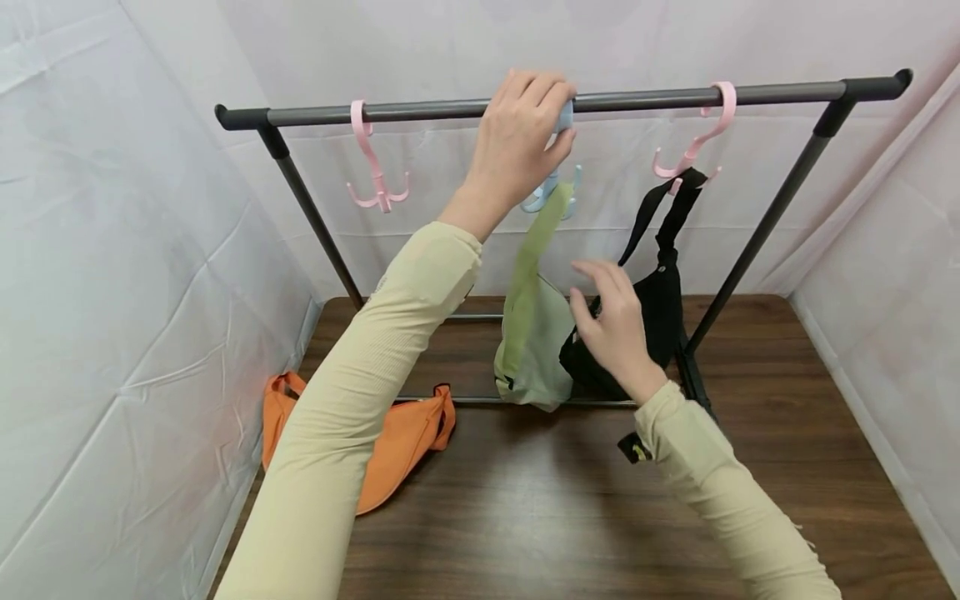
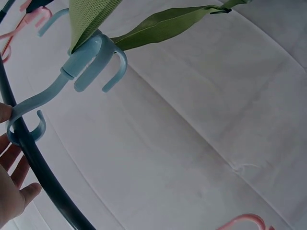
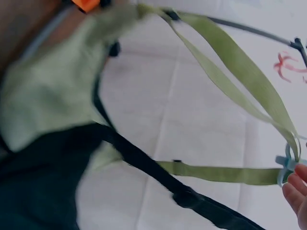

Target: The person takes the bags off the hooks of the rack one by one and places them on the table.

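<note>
A wide, coarsely woven green strap draped over the smooth, multi-pronged blue hook [image 2: 85, 60], which curved round a dark, round rod [image 1: 637, 100]. From that strap the soft, pale-green bag [image 1: 555, 350] hung, limp and slightly creased. The left grip [image 1: 521, 129] was curled over the rod, pinching the hook's top; the right grip [image 1: 611, 321] was loosely spread, holding nothing, and overlapped part of a black bag [image 1: 663, 308] slung from a pink hook [image 1: 727, 108]. An orange bag [image 1: 405, 442] lay on the wood-grained surface [image 1: 525, 525], partly hidden by the left sleeve [image 1: 352, 392].
</note>
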The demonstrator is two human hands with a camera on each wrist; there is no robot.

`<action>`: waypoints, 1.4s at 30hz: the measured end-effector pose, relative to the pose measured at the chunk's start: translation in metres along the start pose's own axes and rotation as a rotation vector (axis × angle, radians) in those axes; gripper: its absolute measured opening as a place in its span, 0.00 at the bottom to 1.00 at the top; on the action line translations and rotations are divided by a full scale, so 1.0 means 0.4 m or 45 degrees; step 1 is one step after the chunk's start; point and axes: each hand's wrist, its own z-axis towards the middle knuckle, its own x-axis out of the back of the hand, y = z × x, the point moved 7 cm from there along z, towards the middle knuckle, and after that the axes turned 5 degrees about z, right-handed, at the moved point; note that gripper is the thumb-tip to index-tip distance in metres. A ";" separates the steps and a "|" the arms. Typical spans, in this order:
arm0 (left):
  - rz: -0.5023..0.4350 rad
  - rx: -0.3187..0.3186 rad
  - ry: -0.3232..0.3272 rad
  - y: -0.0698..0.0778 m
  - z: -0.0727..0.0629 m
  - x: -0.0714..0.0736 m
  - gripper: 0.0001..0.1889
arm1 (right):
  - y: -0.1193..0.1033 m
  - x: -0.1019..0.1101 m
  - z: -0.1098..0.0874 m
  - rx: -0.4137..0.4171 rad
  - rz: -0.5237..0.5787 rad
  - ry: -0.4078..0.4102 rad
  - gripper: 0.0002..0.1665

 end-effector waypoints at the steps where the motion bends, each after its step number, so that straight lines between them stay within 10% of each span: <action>1: 0.004 0.002 0.002 -0.001 -0.001 0.000 0.14 | 0.008 0.001 0.019 -0.023 -0.007 0.010 0.16; 14: -0.012 -0.005 0.017 -0.001 -0.003 0.004 0.15 | 0.213 -0.071 0.175 -0.832 0.353 0.110 0.20; 42: -0.038 0.032 0.003 -0.009 -0.009 0.001 0.16 | 0.238 -0.096 0.205 -0.670 0.524 0.089 0.02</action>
